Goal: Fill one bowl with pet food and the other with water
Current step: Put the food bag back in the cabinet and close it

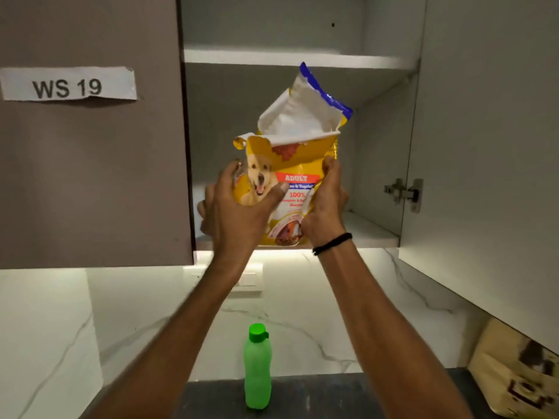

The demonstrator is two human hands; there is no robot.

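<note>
Both my left hand (239,204) and right hand (325,201) clasp the upright, torn-open dog food bag (290,176) between them. The green bottle (257,367) stands on the bench directly below my wrists.

Brown paper bag (514,370) cut off at right — print blurred.

Both forearms are bare from the lower edge of the view up to the wrists, with no sleeves showing. The right wrist carries a thin black band (332,244), a narrow cord-like loop sitting just below the right hand (325,204). The left hand (239,204) and its wrist wear nothing. No rings are visible on the fingers that show.
</note>
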